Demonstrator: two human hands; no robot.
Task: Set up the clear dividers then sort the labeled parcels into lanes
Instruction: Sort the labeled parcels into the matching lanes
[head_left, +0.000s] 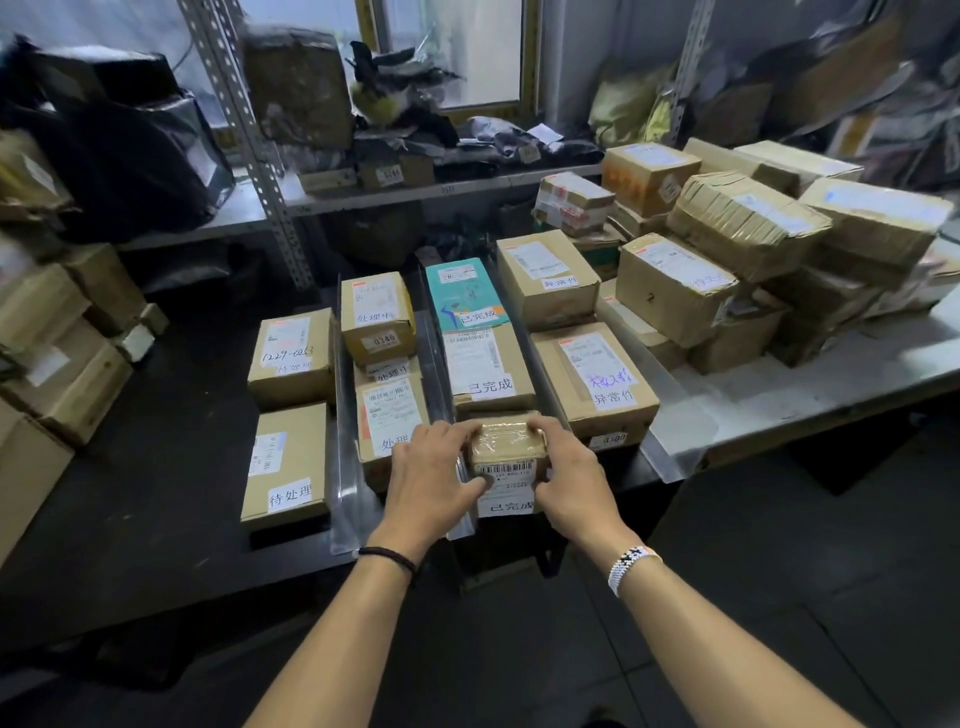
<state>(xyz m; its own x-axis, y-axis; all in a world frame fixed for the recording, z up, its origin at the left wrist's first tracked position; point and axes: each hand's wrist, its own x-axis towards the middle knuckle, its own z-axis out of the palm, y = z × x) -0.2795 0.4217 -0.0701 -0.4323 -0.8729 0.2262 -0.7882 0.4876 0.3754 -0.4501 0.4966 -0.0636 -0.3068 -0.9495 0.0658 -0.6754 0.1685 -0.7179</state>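
Note:
A small taped brown parcel (506, 451) with a barcode label sits at the near end of the third lane. My left hand (434, 475) grips its left side and my right hand (563, 470) grips its right side. Clear dividers stand on the dark table (156, 467): the left divider (343, 441), the middle divider (434, 343) and the right divider (631, 364). Labeled boxes fill the lanes: a plain box (285, 462), a box numbered 0346 (378, 317), a teal box (465, 293) and a box with purple writing (595, 376).
A heap of unsorted brown parcels (748, 249) lies on the white table at the right. Metal shelving (260, 156) with bags and boxes runs along the back. More cartons (57, 332) are stacked at the far left. Dark floor lies below my arms.

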